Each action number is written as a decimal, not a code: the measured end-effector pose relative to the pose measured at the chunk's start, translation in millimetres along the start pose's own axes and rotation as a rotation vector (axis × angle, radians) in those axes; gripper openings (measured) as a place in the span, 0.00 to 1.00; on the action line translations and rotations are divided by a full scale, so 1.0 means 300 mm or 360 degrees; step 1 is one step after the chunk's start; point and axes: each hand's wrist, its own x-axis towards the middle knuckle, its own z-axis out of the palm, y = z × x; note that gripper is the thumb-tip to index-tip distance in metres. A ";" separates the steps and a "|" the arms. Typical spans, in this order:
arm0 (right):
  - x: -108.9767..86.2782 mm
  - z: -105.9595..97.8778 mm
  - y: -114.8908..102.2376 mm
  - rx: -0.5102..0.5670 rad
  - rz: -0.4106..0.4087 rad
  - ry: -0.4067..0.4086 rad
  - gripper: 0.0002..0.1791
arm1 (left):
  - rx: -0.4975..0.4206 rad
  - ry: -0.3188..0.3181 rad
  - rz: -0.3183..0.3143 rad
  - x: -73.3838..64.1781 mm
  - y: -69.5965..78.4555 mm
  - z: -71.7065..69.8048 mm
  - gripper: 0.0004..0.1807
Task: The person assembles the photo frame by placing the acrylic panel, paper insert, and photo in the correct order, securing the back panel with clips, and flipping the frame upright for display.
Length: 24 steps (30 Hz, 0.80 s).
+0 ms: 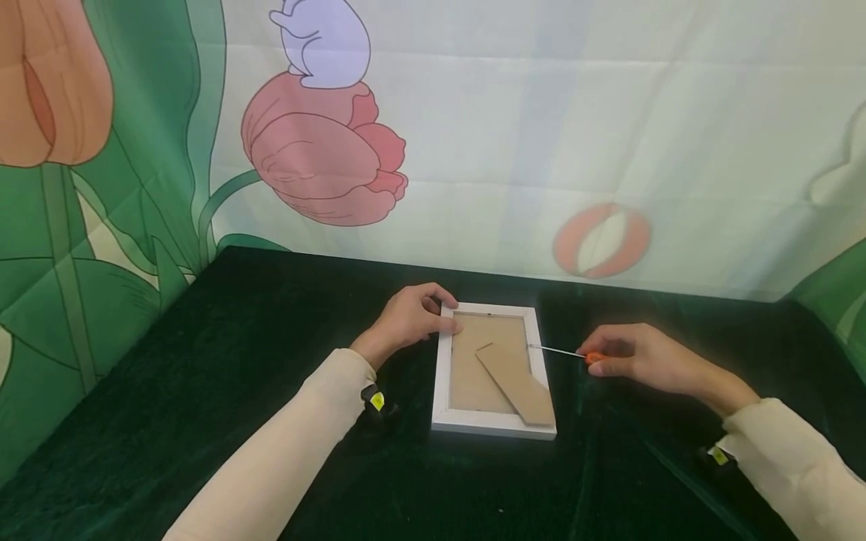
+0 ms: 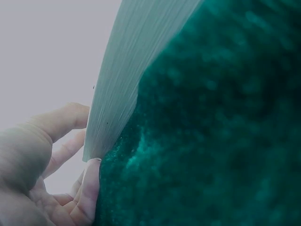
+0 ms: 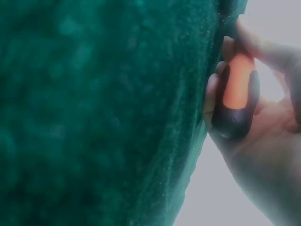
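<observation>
A white picture frame (image 1: 443,376) lies back side up on dark green cloth. Inside its border sits a tan backing board (image 1: 467,376), with a slanting easel stand (image 1: 514,379) crossing the lower right corner. My left hand (image 1: 406,315) grips the frame's upper left corner, thumb over the board and fingers at the outer edge. In the left wrist view, fingertips meet the end of the frame's white side (image 2: 122,70). My right hand (image 1: 646,357) holds a screwdriver (image 1: 595,358) by its orange and black handle (image 3: 237,84). Its thin shaft points left, the tip at the right inner edge of the border.
Green velvet cloth (image 1: 271,466) covers the table and shows folds on the right. Behind the table hangs a pale curtain (image 1: 487,150) printed with flowers and leaves. Dark bands with yellow tags (image 1: 376,400) circle both wrists.
</observation>
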 end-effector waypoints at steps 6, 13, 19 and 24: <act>-0.002 -0.001 0.004 0.0026 -0.0008 0.0011 0.10 | 0.0000 0.0005 -0.0007 0.000 0.000 0.002 0.20; 0.005 0.005 -0.011 0.0008 -0.0015 0.0010 0.09 | 0.0008 0.0012 -0.0007 -0.001 0.000 -0.001 0.20; 0.004 0.012 -0.017 0.0015 -0.0033 -0.0006 0.07 | 0.0007 0.0013 -0.0012 -0.001 -0.002 0.001 0.20; 0.008 0.008 -0.025 0.0008 -0.0038 -0.0031 0.06 | 0.0005 0.0008 -0.0009 -0.003 0.003 0.000 0.20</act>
